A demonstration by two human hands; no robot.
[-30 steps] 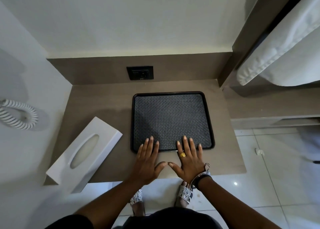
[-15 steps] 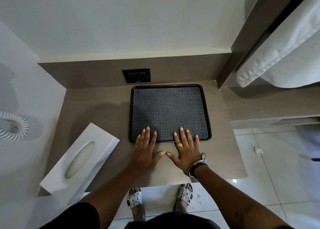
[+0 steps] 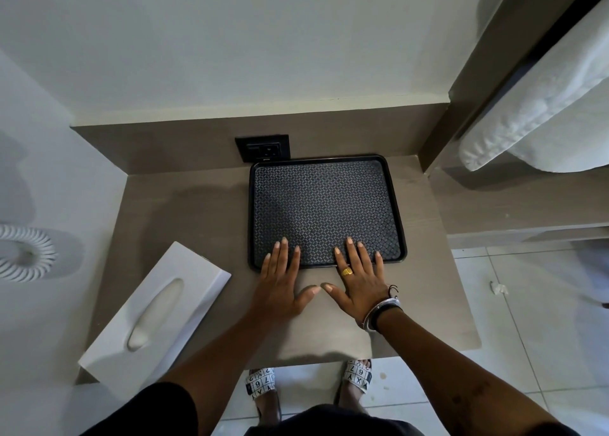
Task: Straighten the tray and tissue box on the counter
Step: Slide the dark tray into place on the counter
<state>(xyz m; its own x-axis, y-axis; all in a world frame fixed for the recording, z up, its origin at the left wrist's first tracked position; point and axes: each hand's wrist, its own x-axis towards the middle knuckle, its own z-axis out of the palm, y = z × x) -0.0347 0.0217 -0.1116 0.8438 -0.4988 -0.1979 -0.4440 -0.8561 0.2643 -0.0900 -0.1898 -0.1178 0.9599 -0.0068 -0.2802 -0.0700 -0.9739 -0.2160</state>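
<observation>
A black patterned tray lies square on the brown counter, its far edge against the back panel. My left hand and my right hand rest flat side by side, fingers spread over the tray's near rim, palms on the counter. Neither hand grips anything. A white tissue box lies at an angle at the counter's front left, overhanging the edge, apart from both hands.
A black wall socket sits on the back panel just left of the tray's far corner. White coiled cord hangs on the left wall. White bedding lies to the right. Tiled floor lies beyond the counter's right edge.
Both hands have pushed the tray away from me until its far edge meets the back panel. The tissue box has not moved.
</observation>
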